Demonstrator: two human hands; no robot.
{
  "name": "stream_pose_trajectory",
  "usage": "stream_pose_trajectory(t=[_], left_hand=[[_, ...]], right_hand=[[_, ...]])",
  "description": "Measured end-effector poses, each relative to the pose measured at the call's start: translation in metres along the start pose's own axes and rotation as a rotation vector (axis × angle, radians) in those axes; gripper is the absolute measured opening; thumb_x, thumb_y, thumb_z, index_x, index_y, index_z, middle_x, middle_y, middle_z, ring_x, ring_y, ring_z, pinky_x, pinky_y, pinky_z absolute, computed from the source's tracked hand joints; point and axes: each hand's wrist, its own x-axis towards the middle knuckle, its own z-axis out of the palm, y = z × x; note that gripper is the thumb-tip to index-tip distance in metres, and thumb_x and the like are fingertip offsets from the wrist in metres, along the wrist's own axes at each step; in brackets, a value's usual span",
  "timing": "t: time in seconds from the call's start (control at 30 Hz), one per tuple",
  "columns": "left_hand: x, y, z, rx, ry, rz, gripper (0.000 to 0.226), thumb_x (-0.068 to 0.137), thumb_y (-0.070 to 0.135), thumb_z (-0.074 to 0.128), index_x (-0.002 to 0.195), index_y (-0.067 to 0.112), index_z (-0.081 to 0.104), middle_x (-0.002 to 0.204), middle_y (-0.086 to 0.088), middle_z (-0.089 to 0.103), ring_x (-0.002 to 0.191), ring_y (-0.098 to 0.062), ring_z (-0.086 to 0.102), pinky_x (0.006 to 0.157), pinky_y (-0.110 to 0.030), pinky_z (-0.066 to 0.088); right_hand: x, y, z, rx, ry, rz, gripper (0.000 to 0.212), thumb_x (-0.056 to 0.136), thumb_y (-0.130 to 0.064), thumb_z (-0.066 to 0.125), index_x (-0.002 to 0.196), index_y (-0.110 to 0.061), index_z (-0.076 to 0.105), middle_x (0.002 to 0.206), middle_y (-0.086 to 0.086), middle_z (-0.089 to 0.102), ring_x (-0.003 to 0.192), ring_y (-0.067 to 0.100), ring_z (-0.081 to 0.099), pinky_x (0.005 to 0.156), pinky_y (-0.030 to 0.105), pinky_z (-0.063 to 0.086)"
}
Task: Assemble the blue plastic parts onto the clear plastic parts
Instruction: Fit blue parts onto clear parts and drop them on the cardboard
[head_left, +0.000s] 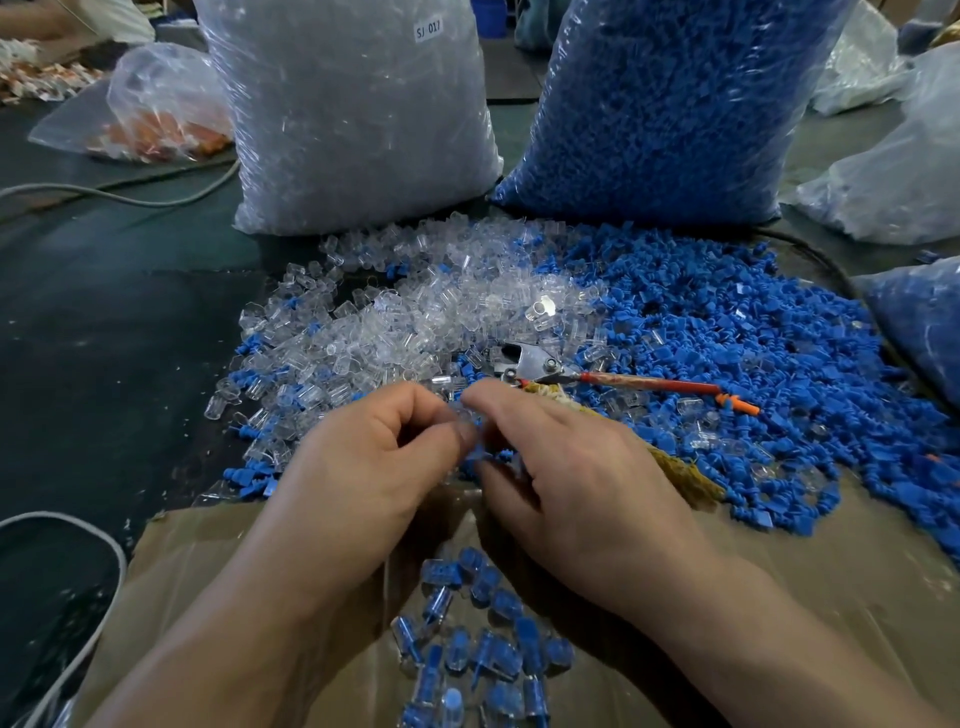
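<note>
A person's left hand (374, 457) and right hand (566, 467) meet fingertip to fingertip above a dark work table (130, 322). The fingers of both are curled in, pinching a small part (466, 418) between them (motion blur hides whether it is clear, blue or both). Just beyond the hands, a heap of loose clear plastic parts (415, 312) spreads to the left and merges with a larger heap of blue plastic parts (727, 322) on the right. Red-handled cutters (571, 370) lie where the two heaps meet, near the right hand's knuckles. Below the wrists, joined blue-in-clear pieces (478, 639) lie in the hollow of a brown cardboard sheet (831, 571). At the back, a tall bag of clear parts (353, 114) and a tall bag of blue parts (665, 104) stand side by side.
</note>
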Motion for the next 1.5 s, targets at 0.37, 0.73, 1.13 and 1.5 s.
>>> stream_pose_trajectory(t=[0.37, 0.73, 1.13, 1.5], left_hand=[[0.007, -0.009, -0.004, -0.242, 0.076, -0.069, 0.01, 0.084, 0.019, 0.075, 0.077, 0.025, 0.071, 0.061, -0.006, 0.068, 0.046, -0.01, 0.056, 0.042, -0.018, 0.043], [0.007, -0.018, -0.002, -0.195, 0.027, -0.026, 0.015, 0.083, 0.029, 0.075, 0.094, 0.039, 0.074, 0.071, -0.003, 0.073, 0.054, -0.01, 0.063, 0.046, -0.019, 0.047], [0.0, -0.006, 0.005, -0.179, 0.004, 0.019, 0.023, 0.087, 0.016, 0.072, 0.089, 0.039, 0.073, 0.069, 0.0, 0.073, 0.052, -0.008, 0.065, 0.045, -0.017, 0.047], [-0.003, -0.003, 0.01, -0.082, -0.008, 0.089, 0.02, 0.087, 0.021, 0.073, 0.092, 0.041, 0.072, 0.081, 0.006, 0.076, 0.07, -0.012, 0.073, 0.062, -0.026, 0.061]], right_hand=[[0.006, 0.005, 0.011, -0.384, -0.169, 0.093, 0.045, 0.092, -0.061, 0.026, 0.097, -0.029, 0.057, 0.08, -0.008, 0.036, 0.065, 0.019, 0.044, 0.048, 0.03, 0.023], [0.0, 0.011, -0.002, -0.062, -0.036, 0.173, 0.029, 0.09, -0.058, 0.032, 0.086, -0.031, 0.043, 0.072, -0.012, 0.051, 0.064, 0.007, 0.048, 0.058, 0.032, 0.042], [-0.004, 0.001, -0.01, 0.817, 0.027, 0.383, 0.03, 0.091, -0.018, 0.067, 0.094, -0.048, 0.068, 0.074, -0.002, 0.072, 0.065, 0.012, 0.071, 0.058, 0.024, 0.058], [-0.006, 0.002, -0.007, 0.108, 0.056, 0.15, 0.021, 0.09, -0.044, 0.046, 0.092, -0.03, 0.062, 0.082, -0.016, 0.06, 0.082, 0.004, 0.053, 0.072, 0.025, 0.042]])
